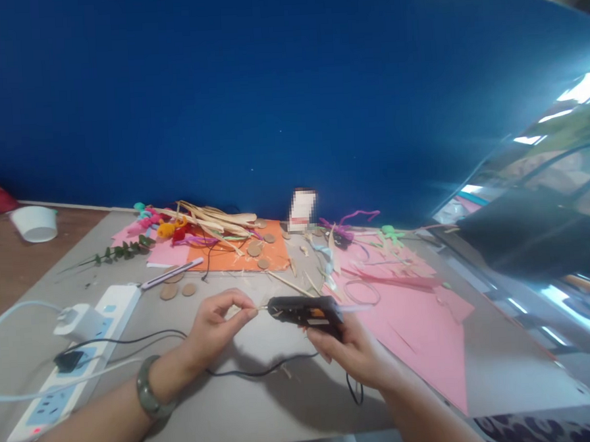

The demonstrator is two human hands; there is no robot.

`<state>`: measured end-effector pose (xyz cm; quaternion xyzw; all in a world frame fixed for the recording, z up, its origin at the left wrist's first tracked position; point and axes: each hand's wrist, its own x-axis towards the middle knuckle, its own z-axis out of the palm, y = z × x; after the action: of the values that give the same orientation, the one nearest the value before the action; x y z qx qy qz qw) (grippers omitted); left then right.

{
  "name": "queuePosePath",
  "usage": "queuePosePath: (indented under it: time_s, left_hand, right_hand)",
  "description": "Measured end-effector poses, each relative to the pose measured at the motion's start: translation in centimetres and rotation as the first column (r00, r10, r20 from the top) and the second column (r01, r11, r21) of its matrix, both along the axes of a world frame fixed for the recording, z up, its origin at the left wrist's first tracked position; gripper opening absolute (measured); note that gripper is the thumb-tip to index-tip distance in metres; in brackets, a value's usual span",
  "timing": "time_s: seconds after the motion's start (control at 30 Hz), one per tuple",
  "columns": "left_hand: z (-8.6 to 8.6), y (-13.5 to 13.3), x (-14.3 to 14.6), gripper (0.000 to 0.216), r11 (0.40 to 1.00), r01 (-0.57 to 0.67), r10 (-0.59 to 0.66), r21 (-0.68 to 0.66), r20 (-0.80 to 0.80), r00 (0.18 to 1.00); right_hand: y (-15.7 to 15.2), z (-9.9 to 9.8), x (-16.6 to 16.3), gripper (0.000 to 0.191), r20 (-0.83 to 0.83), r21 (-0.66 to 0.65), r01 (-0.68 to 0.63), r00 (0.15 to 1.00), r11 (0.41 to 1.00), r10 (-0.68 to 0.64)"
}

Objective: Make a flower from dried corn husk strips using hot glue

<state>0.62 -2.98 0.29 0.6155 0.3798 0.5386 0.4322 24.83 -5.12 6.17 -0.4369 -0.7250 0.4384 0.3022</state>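
Note:
My right hand [348,350] is wrapped round the handle of a black hot glue gun [304,311], held level above the table with its nozzle pointing left. A pale glue stick [355,307] sticks out of the gun's back end. Thumb and forefinger of my left hand [226,320] are pinched together right at the nozzle tip. Whatever lies between those fingertips is too small to make out. A black cord [263,373] runs across the table below both hands.
A white power strip [109,313] with plugs lies at left. Behind are a utility knife [172,273], wooden discs [169,291], an orange sheet [222,259] and dried husk strips [210,219]. Pink paper [425,346] covers the right side. A blue partition [268,90] rises behind; a white cup [35,225] stands far left.

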Motion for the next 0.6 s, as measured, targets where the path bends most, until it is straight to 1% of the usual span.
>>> queuePosePath:
  time_s: [0.2, 0.33, 0.47, 0.6]
  left_hand:
    - [0.0, -0.2, 0.0, 0.006, 0.994, -0.007, 0.011, 0.111, -0.040, 0.999]
    - [0.1, -0.3, 0.1, 0.006, 0.986, -0.016, 0.025, 0.163, -0.057, 0.998]
    - [0.2, -0.3, 0.1, 0.007, 0.985, -0.020, 0.030, 0.171, -0.051, 0.998]
    - [0.4, -0.4, 0.1, 0.007, 0.991, -0.026, 0.031, 0.129, -0.034, 0.999]
  right_hand:
    - [-0.4, 0.2, 0.1, 0.027, 0.153, 0.133, -0.013, 0.988, 0.991, -0.008]
    - [-0.6, -0.1, 0.4, 0.029, 0.200, 0.207, -0.014, 0.979, 0.978, -0.029]
    - [-0.7, 0.4, 0.3, 0.030, 0.246, 0.267, -0.030, 0.969, 0.963, -0.038]
    - [-0.6, 1.0, 0.0, 0.028, 0.269, 0.286, -0.089, 0.963, 0.954, 0.009]
